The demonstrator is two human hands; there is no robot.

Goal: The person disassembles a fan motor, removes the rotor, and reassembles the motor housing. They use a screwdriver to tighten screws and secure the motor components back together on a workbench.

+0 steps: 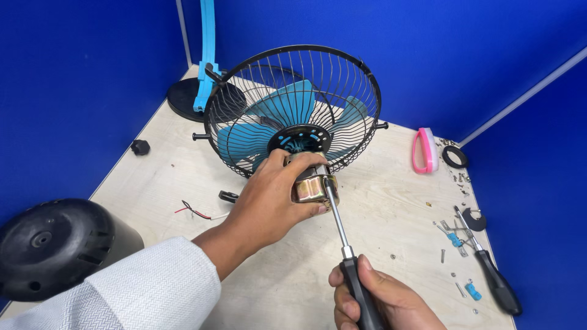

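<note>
Screwdriver point(342, 244) comes first, nearest of all: its black handle sits in the right hand point(379, 302) at the bottom edge, fingers wrapped tight round the grip, thumb lying along the top. The steel shaft runs up and slightly left to the motor point(310, 186), a brassy metal housing, and the tip meets it on its right side. The left hand point(269, 195) is closed over the motor from the left, thumb on top and fingers curled beneath, holding it above the counter point(379, 214). A white sleeve point(122, 293) covers that forearm at the lower left.

Left of the sleeve, at the near left edge, a black domed cover point(55, 247) rests. Between it and the motor lie thin red and black wires point(195, 212) and a small black clip point(227, 196). On the near right, a second screwdriver point(489, 269) with a black handle lies among scattered screws point(455, 281) and small blue parts point(472, 291), with a black ring piece point(474, 220) just beyond.

Just past the motor stands the fan point(293, 113), a black wire cage with teal blades inside, tilted toward the viewer, the motor fixed at its hub. A black knob point(140, 146) sits to the left. Far right are a pink handle point(424, 150) and a black washer point(455, 156). At the far left corner a blue stand point(206, 55) rises from a round black base point(183, 98), against blue walls.
</note>
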